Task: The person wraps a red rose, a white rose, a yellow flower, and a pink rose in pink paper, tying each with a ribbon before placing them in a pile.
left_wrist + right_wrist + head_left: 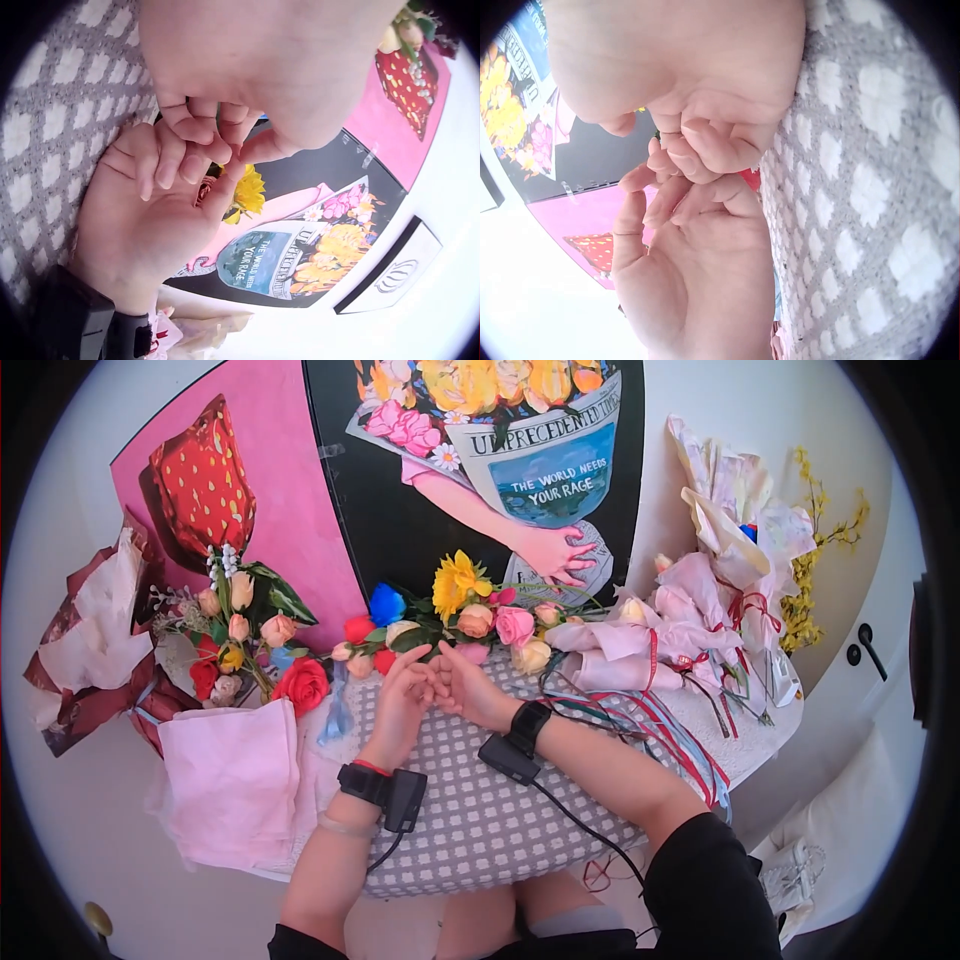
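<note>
Both hands meet over the grey-and-white checked cloth [470, 800], palms facing up in the head view. The left hand [398, 705] has its fingers loosely bent, their tips overlapping those of the right hand [472, 685]. In the left wrist view the right hand's fingers [169, 169] lie against the left hand's; nothing shows held between them. Just beyond the fingertips lies a row of flowers: a sunflower [459, 584], a blue rose [386, 604], a pink rose [515, 626] and several peach and red ones.
Folded pale pink wrapping sheets [230, 780] lie at the left, below a bunch of flowers [240, 620]. Pink-wrapped bouquets [690, 600] crowd the right side. Red and blue ribbons [670, 735] trail over the right part of the table. Painted boards [345, 480] stand behind.
</note>
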`<state>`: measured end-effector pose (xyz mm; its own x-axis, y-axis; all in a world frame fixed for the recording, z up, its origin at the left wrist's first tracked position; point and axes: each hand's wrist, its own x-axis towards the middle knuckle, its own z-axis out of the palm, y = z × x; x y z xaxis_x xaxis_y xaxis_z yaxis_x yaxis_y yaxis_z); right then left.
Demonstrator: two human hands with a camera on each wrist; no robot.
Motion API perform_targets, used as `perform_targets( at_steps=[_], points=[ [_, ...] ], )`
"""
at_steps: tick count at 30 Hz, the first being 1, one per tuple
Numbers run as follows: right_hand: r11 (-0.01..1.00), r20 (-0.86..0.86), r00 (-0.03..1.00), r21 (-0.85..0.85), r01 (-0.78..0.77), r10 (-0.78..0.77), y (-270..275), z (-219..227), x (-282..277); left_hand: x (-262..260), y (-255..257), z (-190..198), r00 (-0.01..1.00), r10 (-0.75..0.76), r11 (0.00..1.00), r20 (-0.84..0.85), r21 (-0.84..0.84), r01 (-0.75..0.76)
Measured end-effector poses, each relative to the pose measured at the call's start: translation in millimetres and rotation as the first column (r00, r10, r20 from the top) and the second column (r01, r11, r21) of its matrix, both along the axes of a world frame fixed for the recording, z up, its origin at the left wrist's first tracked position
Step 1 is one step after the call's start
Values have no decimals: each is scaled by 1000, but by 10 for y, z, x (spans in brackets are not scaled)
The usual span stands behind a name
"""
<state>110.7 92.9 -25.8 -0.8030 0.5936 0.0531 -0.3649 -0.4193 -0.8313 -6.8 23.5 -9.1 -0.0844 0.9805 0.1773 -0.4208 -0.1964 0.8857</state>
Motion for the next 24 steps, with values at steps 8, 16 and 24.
perform_targets(
  at_steps=[8, 16, 24],
  points=[
    [999, -17, 1000, 51, 12, -12, 20, -48, -13, -1, 7, -12, 999, -21, 1000, 36, -17, 22],
    [983, -43, 999, 186, 11, -3, 37, -99, -43, -36, 40, -42, 998, -46, 999, -42, 8, 47],
    [981, 0, 1000, 192, 22, -23, 18, -88, -37, -24, 35, -21, 999, -34, 999, 23, -8, 34]
  ],
)
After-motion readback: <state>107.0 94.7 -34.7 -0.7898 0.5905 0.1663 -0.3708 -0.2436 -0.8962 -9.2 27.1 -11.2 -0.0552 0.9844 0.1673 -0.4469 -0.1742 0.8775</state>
